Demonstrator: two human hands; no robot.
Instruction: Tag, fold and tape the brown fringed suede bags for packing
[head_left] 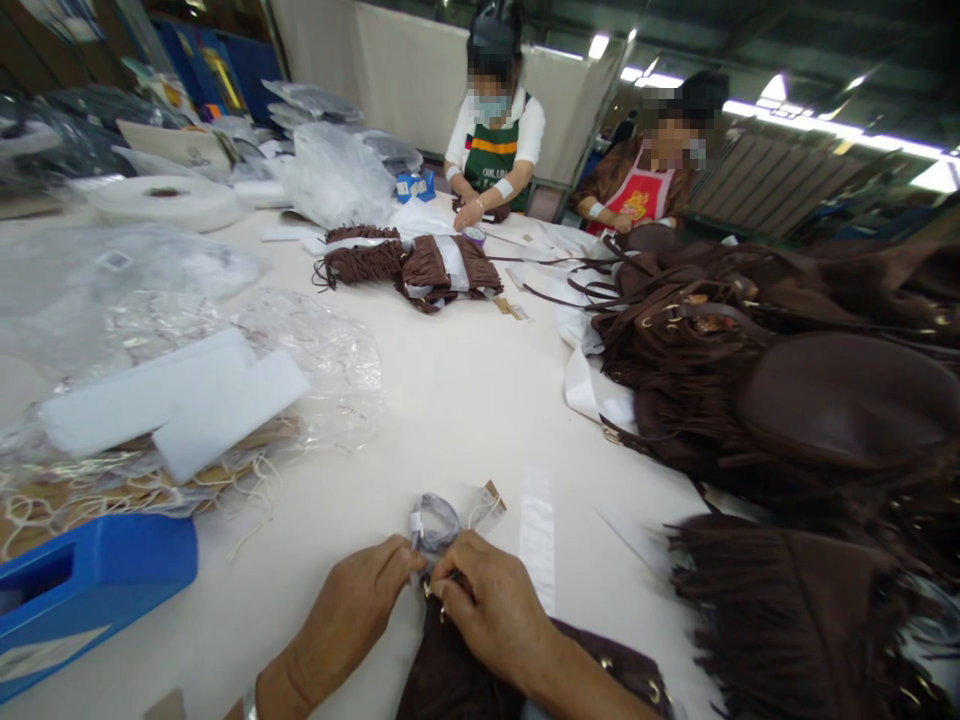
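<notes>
A dark brown bag [442,670] with gold-coloured metal fittings lies on the table right in front of me, partly under my right forearm. From its top stands a small loop handle [433,525] wrapped in greyish film. My left hand [349,610] pinches the left side of the loop's base. Thumb and fingers of my right hand [495,600] are closed at the same base, close to a gold fitting; the exact grip point is hidden by the fingers. A brown hang tag [491,500] on a white string lies just beyond my right hand.
A white strip [537,540] lies near the bag. Brown fringed bags [750,390] are heaped at right. At left are a blue tape dispenser [97,590], white foam sheets [180,390] and clear plastic bags [322,360]. Two co-workers [495,130] work across the table beyond wrapped brown bags [420,265].
</notes>
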